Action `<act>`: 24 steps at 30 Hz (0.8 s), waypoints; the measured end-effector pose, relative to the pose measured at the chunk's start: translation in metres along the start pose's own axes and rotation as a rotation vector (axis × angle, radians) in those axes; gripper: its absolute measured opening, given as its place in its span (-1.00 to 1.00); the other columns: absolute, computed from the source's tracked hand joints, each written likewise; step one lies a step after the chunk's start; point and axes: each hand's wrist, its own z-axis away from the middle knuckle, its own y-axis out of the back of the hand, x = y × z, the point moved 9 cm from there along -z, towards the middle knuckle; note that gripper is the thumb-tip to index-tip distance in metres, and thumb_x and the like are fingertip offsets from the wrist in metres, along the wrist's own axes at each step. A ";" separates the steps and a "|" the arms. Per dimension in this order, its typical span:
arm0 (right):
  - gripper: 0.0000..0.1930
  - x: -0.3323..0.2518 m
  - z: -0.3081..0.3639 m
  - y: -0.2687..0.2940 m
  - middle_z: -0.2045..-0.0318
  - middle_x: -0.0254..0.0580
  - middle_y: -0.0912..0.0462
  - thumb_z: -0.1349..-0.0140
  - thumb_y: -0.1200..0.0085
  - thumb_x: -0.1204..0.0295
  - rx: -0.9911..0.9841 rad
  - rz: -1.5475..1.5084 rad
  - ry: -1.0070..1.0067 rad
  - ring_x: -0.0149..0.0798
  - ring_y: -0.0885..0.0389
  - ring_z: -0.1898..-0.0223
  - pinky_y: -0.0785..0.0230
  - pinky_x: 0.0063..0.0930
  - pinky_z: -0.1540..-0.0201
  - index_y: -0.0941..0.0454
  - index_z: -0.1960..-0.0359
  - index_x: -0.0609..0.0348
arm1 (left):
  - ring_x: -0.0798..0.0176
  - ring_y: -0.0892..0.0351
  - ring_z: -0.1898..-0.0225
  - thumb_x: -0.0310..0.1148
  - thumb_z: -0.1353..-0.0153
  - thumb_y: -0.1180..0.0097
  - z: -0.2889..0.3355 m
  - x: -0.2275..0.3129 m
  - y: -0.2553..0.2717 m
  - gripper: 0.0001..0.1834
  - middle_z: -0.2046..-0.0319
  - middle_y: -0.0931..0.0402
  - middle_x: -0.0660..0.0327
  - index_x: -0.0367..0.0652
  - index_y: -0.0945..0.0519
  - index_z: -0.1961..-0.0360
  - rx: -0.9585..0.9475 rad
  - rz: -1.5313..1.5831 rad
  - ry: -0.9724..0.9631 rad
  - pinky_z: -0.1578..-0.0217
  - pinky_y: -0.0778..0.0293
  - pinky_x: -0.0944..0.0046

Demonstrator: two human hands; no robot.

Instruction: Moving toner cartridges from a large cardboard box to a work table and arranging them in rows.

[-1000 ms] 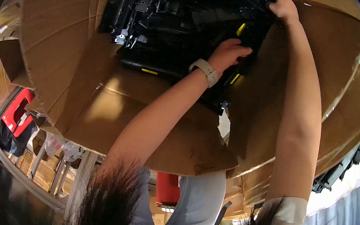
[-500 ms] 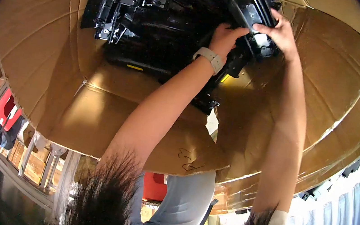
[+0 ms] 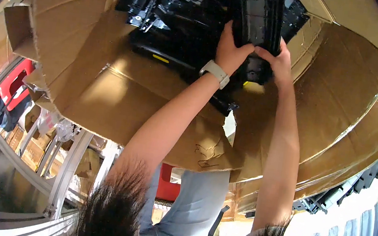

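Note:
Both of my hands grip a long black ribbed part (image 3: 258, 17) near its lower end, one on each side. My left hand (image 3: 232, 51), with a pale watch band at the wrist, wraps its left edge. My right hand (image 3: 277, 63) is closed round the right edge, and the two thumbs nearly meet on top. More black parts (image 3: 181, 28) with metal fittings and small yellow strips lie beneath and to the left, inside a large cardboard box (image 3: 94, 74). The fingers behind the held part are hidden.
The box's curved near wall (image 3: 184, 153) rises between my body and the parts, with a torn gap (image 3: 230, 126) in it. At the left stand a metal frame (image 3: 68, 164) and a red item (image 3: 14, 83). More black parts (image 3: 341, 190) lie outside the box at right.
The held black part has turned from a slant to nearly upright in the picture. My right hand has moved down and left, closer to my left hand. The view has shifted slightly.

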 end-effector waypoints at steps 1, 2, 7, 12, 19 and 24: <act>-0.39 0.001 0.002 -0.013 0.19 -0.22 -0.61 0.13 -0.35 0.53 0.003 -0.138 0.003 -0.32 -0.56 0.19 -0.40 -0.48 0.04 -0.38 -0.04 0.26 | -0.03 -0.41 -0.04 -0.34 0.21 -0.32 -0.001 0.010 0.016 -0.12 0.00 -0.38 -0.10 -0.34 -0.18 -0.18 0.005 -0.009 -0.010 -0.05 -0.33 0.14; -0.32 0.004 0.001 -0.023 0.15 -0.17 -0.59 0.17 -0.38 0.48 0.032 -0.141 0.009 -0.29 -0.55 0.16 -0.38 -0.46 0.01 -0.36 -0.06 0.29 | -0.05 -0.39 -0.05 -0.33 0.20 -0.31 -0.002 0.022 0.032 -0.15 0.00 -0.37 -0.11 -0.34 -0.21 -0.16 0.033 -0.193 -0.069 -0.07 -0.31 0.12; -0.14 -0.036 -0.016 -0.115 0.03 -0.01 -0.52 0.28 -0.45 0.24 0.034 -0.170 0.133 -0.18 -0.49 0.01 -0.30 -0.35 -0.10 -0.31 -0.09 0.39 | -0.04 -0.40 0.06 -0.31 0.21 -0.26 -0.021 0.116 0.124 -0.36 0.13 -0.41 -0.09 -0.41 -0.44 0.04 0.209 -0.581 -0.283 -0.02 -0.32 0.14; -0.46 -0.068 -0.086 -0.206 0.24 -0.13 -0.61 0.06 -0.32 0.29 0.240 -0.217 0.371 -0.24 -0.55 0.15 -0.35 -0.38 0.02 -0.42 0.03 0.20 | 0.02 -0.58 0.18 -0.34 0.12 -0.17 -0.115 0.162 0.199 -0.53 0.22 -0.58 -0.04 -0.35 -0.52 0.14 0.083 -0.662 -0.237 0.10 -0.45 0.16; 0.03 -0.067 -0.117 -0.234 -0.17 0.31 -0.18 0.17 -0.32 0.07 0.178 0.311 0.049 0.11 -0.32 -0.15 -0.29 -0.19 -0.14 0.00 -0.19 0.50 | 0.11 -0.56 0.16 -0.35 0.05 -0.17 -0.173 0.129 0.223 -0.62 0.24 -0.59 0.00 -0.31 -0.55 0.17 -0.279 -1.070 -0.131 0.07 -0.41 0.18; -0.18 -0.059 -0.119 -0.208 -0.01 0.17 -0.45 0.13 -0.28 0.13 0.271 -0.093 0.291 0.11 -0.46 -0.02 -0.34 -0.27 -0.03 -0.20 -0.16 0.25 | 0.02 -0.56 0.10 -0.15 0.04 -0.23 -0.157 0.125 0.204 -0.40 0.18 -0.57 -0.07 -0.35 -0.47 0.03 0.094 -1.190 -0.142 0.04 -0.41 0.17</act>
